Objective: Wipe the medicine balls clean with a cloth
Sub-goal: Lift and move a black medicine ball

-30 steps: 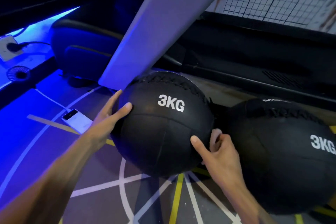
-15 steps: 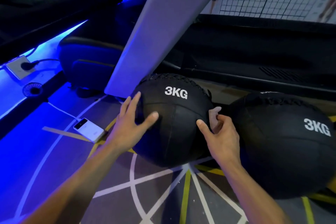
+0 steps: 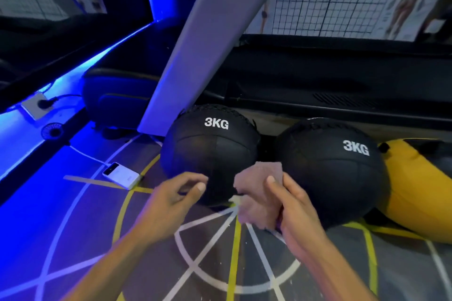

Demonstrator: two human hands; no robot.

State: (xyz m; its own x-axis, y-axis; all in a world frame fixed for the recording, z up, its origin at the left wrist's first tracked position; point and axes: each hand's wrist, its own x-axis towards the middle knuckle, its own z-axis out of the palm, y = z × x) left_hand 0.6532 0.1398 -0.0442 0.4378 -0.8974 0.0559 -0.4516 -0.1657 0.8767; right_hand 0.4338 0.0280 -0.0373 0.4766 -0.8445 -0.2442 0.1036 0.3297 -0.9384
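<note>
Two black medicine balls marked 3KG sit side by side on the floor, the left ball [image 3: 210, 149] under a slanted grey beam and the right ball [image 3: 335, 168] beside it. My right hand [image 3: 291, 205] holds a pinkish cloth [image 3: 259, 188] spread out in front of the gap between the balls, thumb on top of it. My left hand [image 3: 176, 195] hovers just in front of the left ball with loosely curled fingers and holds nothing.
A slanted grey beam [image 3: 210, 39] rises over the left ball. A white phone [image 3: 121, 176] on a cable lies on the floor to the left. A yellow bag [image 3: 415, 188] lies right of the balls. Dark equipment and a wire grid stand behind.
My left hand has come off the left ball and drawn back. My right hand has pulled the cloth out from between the balls and opened it. The view has backed away.
</note>
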